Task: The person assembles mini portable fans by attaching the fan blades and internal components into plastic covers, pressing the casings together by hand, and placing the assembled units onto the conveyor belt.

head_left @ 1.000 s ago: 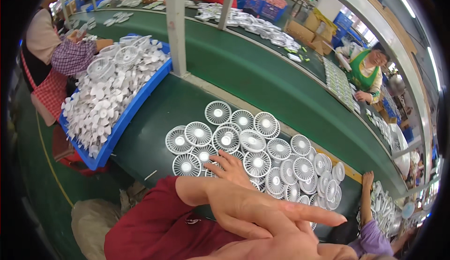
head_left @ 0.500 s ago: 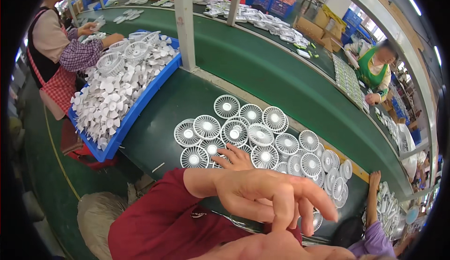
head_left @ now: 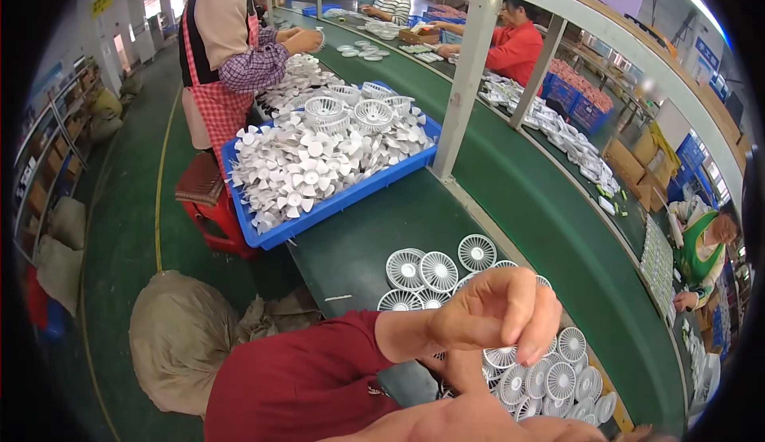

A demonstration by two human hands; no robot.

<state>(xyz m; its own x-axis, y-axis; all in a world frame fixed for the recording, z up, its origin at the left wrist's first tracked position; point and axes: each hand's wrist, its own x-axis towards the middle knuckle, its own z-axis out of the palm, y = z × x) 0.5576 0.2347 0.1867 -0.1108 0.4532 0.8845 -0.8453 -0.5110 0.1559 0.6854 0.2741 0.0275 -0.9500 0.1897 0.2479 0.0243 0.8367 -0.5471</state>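
Fingers curled inward, the left hand (head_left: 498,310) hangs above the green tabletop (head_left: 351,251), its red sleeve (head_left: 307,378) crossing the lower part of the view; the fingertips bend down toward the palm, and whether anything small is pinched between them cannot be told from here. Directly beneath and around it lies a cluster of white round fan grilles (head_left: 437,271), flat and overlapping one another, running from just left of the hand down toward the lower right edge of the tabletop. The right hand (head_left: 470,370) shows only in part under the left one, low among the grilles, with its bare forearm filling the bottom edge of the view (its fingers are hidden, so its grip cannot be judged). Farther back on the same tabletop sits a blue tray (head_left: 339,203) heaped with white fan blades (head_left: 299,163), with a few white basket-like grille cages (head_left: 351,111) standing on top of the heap. A white post (head_left: 466,68) rises from the tabletop just right of the tray. Behind the tray stands a person in a red checked apron (head_left: 211,99), hands busy over the far end of the heap, beside a red stool (head_left: 207,203). A grey sack (head_left: 179,338) slumps on the floor to the left of the sleeve. More people work along the green belt (head_left: 558,227) on the right.
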